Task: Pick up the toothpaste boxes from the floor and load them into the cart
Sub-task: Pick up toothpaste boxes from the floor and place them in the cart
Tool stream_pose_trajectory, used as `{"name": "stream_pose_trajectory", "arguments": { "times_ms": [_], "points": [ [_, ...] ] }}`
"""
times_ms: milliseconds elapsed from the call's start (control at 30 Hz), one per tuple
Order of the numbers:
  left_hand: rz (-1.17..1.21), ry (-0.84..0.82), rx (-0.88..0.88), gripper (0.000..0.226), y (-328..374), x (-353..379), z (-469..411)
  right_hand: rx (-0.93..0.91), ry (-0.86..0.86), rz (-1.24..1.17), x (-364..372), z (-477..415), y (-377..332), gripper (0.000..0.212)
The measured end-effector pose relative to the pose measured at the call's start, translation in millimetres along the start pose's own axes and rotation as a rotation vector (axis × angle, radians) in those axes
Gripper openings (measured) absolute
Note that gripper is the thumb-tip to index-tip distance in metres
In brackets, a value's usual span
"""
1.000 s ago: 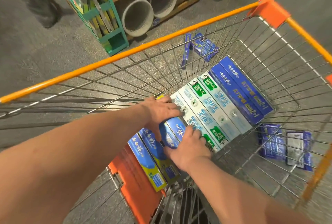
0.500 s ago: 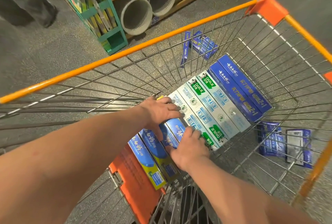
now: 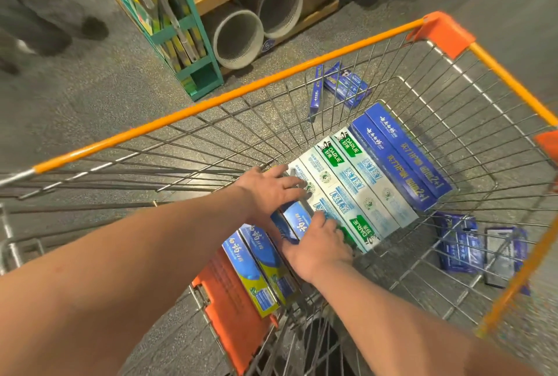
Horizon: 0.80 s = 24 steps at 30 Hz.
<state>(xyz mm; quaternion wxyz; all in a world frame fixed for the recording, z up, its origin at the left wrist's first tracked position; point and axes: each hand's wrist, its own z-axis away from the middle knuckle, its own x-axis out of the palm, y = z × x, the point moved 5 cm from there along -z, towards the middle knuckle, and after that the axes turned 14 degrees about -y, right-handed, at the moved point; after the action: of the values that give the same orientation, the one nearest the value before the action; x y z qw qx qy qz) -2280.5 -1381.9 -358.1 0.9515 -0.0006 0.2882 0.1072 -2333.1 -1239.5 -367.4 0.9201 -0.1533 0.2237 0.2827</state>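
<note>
The wire cart (image 3: 241,95) with an orange rim holds a row of toothpaste boxes: blue-and-yellow boxes (image 3: 256,267) at the near end, white-and-green boxes (image 3: 359,191) in the middle, dark blue boxes (image 3: 401,161) at the far end. Both hands reach inside. My right hand (image 3: 317,245) pinches a blue-and-white box (image 3: 297,221) between thumb and bent fingers, wedged between the blue-and-yellow and white boxes. My left hand (image 3: 271,191) lies with straight fingers over that box's far end and the neighbouring white box. More dark blue boxes (image 3: 344,85) lie on the floor beyond the cart.
Two dark blue packs (image 3: 457,242) lie on the floor, seen through the cart's right side. A green rack (image 3: 181,28) and wooden shelving with large rolled tubes (image 3: 238,37) stand ahead. A person's legs (image 3: 45,22) are at the upper left. An orange flap (image 3: 232,312) hangs at the cart's near end.
The blue-and-white box has sunk lower into the row between its neighbours. My left hand's fingers have flattened out over the box tops. My right hand stays on the box.
</note>
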Motion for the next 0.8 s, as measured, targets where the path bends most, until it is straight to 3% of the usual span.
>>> {"name": "stream_pose_trajectory", "arguments": {
  "times_ms": [167,300,533,800],
  "points": [
    [0.028,0.078,-0.110,0.095,2.0,-18.4,49.9,-0.115,0.072,0.035,-37.9,37.0,-6.7,0.095],
    [0.053,0.108,-0.201,0.092,15.8,-44.2,115.2,-0.216,0.098,0.093,-72.4,90.8,-6.1,0.100],
    [0.124,0.239,-0.324,0.088,66.5,-88.5,230.0,-0.449,0.204,0.227,-131.2,202.2,13.6,0.084],
    [0.090,0.454,-0.272,0.087,157.7,-130.1,326.9,-0.471,0.397,0.144,-143.6,342.6,83.7,0.092]
  ]
}}
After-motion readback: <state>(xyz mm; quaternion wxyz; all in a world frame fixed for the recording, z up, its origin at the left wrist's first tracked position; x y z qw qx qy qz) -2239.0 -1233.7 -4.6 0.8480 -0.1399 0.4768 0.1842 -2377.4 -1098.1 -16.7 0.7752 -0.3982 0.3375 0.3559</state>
